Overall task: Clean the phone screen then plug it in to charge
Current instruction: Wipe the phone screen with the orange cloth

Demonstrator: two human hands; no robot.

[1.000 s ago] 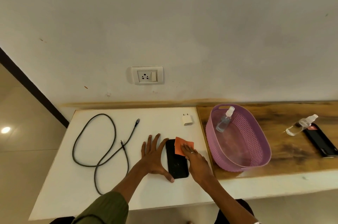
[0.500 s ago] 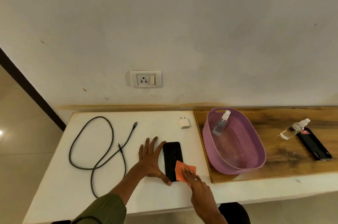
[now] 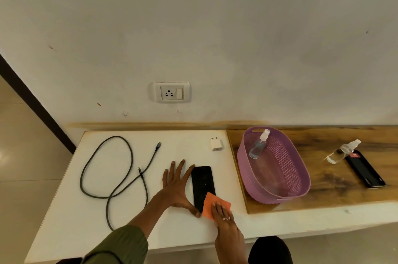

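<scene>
Cloth at the phone's near end, screen stretching away.

Right hand (image 3: 226,218) presses flat fingers on the cloth (image 3: 212,203); left hand (image 3: 177,186), fingers spread, braces the phone (image 3: 202,184), whose long axis runs toward the wall on the table (image 3: 120,216).

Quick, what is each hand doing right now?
Left hand: open, fingers spread flat, bracing the black rectangular phone.
Right hand: open, pressing the orange cloth on the phone.
</scene>
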